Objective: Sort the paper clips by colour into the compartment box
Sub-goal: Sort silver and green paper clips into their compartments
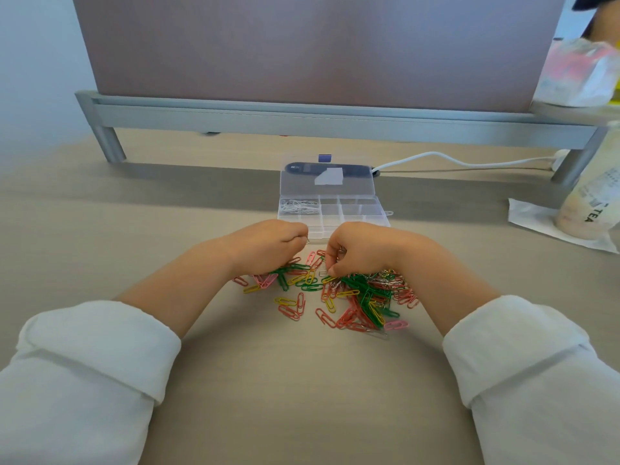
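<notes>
Head view: compartment box point(365, 209) open at frame centre, white clips point(298, 206) in its upper-left cell. Mixed paper clips point(362, 297) piled just below. Left hand point(268, 246) clenched, pinching clip end point(307, 241); right hand point(362, 251) curled, grasping silver clip point(340, 250), both over pile.

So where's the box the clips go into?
Head view, centre: the box lies open just beyond the left hand and right hand, with the loose clips nearer the person.
</notes>
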A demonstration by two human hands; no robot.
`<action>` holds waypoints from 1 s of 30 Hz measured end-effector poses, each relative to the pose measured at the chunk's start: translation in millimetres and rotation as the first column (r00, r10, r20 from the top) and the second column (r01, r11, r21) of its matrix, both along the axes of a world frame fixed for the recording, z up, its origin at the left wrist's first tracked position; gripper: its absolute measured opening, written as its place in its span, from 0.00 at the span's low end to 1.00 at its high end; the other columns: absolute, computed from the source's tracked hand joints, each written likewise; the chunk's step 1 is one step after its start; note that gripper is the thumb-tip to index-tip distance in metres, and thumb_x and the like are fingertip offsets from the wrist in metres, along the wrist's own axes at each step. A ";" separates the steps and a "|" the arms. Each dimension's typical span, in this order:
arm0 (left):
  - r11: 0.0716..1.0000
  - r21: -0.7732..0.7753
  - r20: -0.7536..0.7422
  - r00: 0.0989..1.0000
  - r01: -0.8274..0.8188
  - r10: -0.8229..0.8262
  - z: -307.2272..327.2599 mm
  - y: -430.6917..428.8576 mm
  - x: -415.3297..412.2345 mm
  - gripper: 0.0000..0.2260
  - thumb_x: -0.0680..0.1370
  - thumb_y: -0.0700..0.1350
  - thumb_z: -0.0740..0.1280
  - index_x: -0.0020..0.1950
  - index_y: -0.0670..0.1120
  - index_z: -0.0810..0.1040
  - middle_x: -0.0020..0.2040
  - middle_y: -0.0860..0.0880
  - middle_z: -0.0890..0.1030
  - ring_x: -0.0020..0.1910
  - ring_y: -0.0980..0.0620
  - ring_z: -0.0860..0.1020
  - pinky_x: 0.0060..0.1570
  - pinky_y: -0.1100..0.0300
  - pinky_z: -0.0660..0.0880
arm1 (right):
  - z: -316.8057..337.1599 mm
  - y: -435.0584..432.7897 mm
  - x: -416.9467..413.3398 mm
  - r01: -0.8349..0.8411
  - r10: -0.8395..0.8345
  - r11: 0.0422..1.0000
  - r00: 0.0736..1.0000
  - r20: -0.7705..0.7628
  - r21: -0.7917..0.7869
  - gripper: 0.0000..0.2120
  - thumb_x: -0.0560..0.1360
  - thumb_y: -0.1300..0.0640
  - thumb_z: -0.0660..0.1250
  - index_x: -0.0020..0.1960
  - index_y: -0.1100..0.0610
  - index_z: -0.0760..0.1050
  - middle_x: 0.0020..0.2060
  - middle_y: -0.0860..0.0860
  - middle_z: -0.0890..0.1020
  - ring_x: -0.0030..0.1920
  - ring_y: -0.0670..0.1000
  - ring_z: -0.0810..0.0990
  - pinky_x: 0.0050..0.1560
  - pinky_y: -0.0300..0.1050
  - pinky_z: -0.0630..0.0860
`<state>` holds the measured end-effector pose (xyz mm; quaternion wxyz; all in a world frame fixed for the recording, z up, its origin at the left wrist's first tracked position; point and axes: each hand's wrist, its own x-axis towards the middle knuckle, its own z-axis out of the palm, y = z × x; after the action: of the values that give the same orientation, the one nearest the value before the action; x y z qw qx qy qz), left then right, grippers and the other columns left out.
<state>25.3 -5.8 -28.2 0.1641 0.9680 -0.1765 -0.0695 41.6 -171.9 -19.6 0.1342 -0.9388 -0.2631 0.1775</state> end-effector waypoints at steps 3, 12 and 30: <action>1.000 -0.005 0.047 0.999 0.010 -0.010 -1.9 -3.2 -0.8 0.15 0.82 0.46 0.51 0.34 0.49 0.61 0.33 0.51 0.68 0.33 0.53 0.66 0.34 0.60 0.62 | -0.6 0.3 -0.7 -0.011 0.012 0.999 1.000 0.002 -0.051 0.07 0.75 0.58 0.64 0.48 0.59 0.79 0.39 0.50 0.77 0.40 0.49 0.73 0.42 0.42 0.71; 0.986 -0.167 0.095 0.995 -0.012 0.028 -6.1 -3.2 1.4 0.12 0.81 0.44 0.55 0.37 0.51 0.66 0.31 0.53 0.74 0.30 0.57 0.70 0.33 0.62 0.65 | 8.7 -12.2 -0.2 0.082 -0.076 0.992 0.995 -0.067 0.097 0.04 0.79 0.60 0.54 0.53 0.53 0.65 0.36 0.47 0.74 0.36 0.47 0.71 0.34 0.39 0.66; 0.973 -0.229 -0.037 0.999 0.024 -0.033 -5.6 -22.5 -7.6 0.12 0.82 0.43 0.52 0.41 0.52 0.68 0.34 0.55 0.72 0.32 0.57 0.68 0.31 0.70 0.66 | -1.2 -29.6 -8.9 0.110 -0.125 0.977 0.989 0.073 0.183 0.17 0.81 0.54 0.54 0.38 0.55 0.75 0.29 0.47 0.70 0.30 0.45 0.68 0.33 0.38 0.64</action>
<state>17.7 -28.3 -33.8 0.2767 0.9385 -0.1938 -0.0710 32.7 -201.5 -20.8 0.2170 -0.9435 -0.2273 0.1052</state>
